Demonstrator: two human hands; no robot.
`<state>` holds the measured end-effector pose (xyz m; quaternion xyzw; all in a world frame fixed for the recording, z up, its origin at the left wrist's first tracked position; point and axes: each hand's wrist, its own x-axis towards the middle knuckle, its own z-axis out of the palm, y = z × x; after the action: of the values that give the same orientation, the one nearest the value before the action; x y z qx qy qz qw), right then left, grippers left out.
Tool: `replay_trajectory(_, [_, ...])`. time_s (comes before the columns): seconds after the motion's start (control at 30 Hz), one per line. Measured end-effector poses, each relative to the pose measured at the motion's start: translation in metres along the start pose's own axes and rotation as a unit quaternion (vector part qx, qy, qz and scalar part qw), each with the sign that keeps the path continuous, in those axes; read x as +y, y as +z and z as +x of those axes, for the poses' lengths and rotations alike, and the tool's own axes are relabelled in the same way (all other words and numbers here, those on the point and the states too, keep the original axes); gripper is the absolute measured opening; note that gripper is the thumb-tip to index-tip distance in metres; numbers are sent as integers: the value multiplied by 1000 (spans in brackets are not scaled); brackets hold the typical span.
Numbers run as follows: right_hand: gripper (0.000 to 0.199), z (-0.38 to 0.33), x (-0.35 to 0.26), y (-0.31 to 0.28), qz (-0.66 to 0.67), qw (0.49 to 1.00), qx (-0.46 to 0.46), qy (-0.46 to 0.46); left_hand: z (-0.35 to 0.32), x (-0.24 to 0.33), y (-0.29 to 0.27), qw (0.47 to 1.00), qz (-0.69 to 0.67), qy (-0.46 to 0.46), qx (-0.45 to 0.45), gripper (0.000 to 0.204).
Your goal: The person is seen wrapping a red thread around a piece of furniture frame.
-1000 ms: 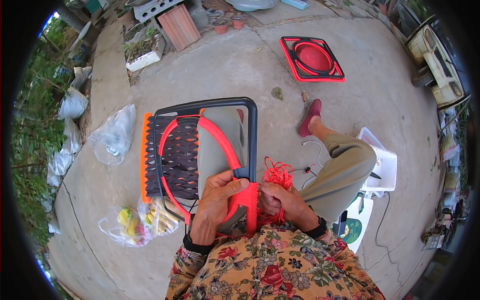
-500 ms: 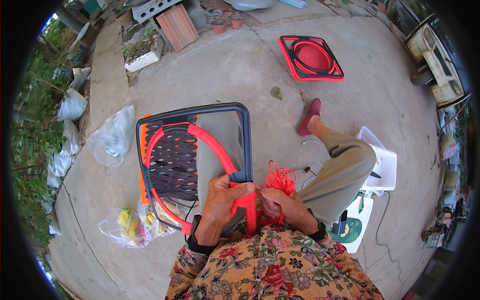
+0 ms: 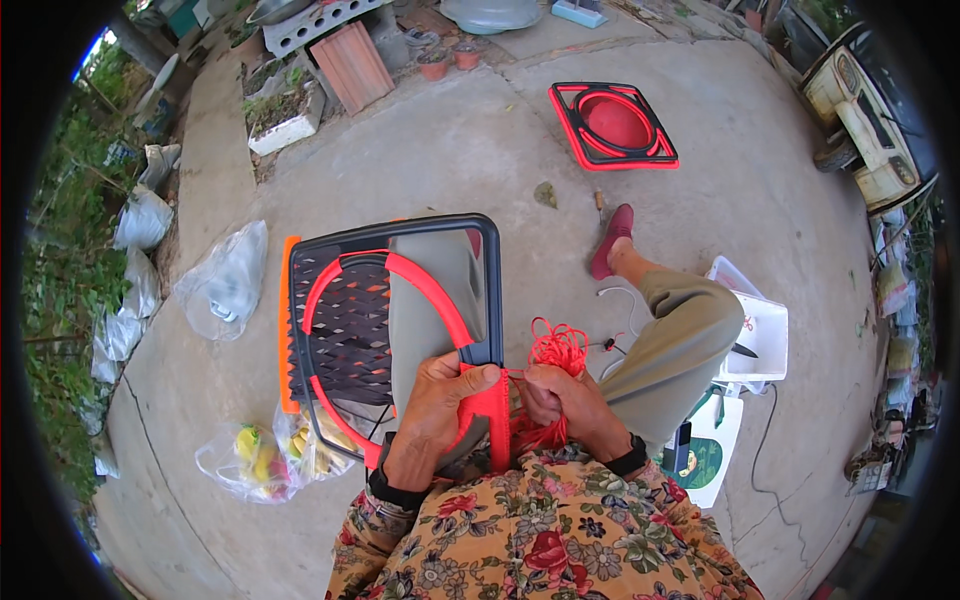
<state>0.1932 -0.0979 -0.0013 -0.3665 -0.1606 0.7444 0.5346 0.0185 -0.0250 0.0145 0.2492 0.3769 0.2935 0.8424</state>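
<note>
A dark square frame (image 3: 493, 270) with a ring inside it rests over my lap, partly wrapped in red cord. My left hand (image 3: 432, 405) grips its right side near the red-wrapped corner, thumb pressed on the edge. Close beside it, my right hand (image 3: 560, 398) is closed on red cord, a short strand of which runs taut to the frame. A loose bundle of the same red cord (image 3: 558, 346) bunches above and below my right fingers. The ring (image 3: 430, 290) is covered in red along parts of its curve and stays dark elsewhere.
A similar red and black frame (image 3: 615, 125) lies on the concrete ahead. An orange-edged woven seat (image 3: 345, 340) stands at left, near plastic bags of fruit (image 3: 260, 462). At right are a white bin (image 3: 765, 335) and a green-printed white bag (image 3: 715, 455). A wood-handled tool (image 3: 600, 200) lies by my foot.
My right hand has drawn slightly away from the left, and the strand between them now shows straight. The frame has tilted a little; the whole view has shifted slightly.
</note>
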Motion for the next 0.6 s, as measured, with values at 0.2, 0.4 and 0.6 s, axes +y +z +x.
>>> replay_trajectory(0.2, [25, -2, 4, -3, -17, 1000, 5, 24, -3, -4, 0, 998, -8, 41, 36, 13])
replay_trajectory(0.4, [19, -21, 0, -21, 23, 996, 86, 29, -11, 0, -5, 999, 11, 19, 29, 15])
replay_trajectory(0.6, [29, -48, 13, -22, -154, 981, 104, 49, -14, -3, -9, 998, -27, 43, 37, 23])
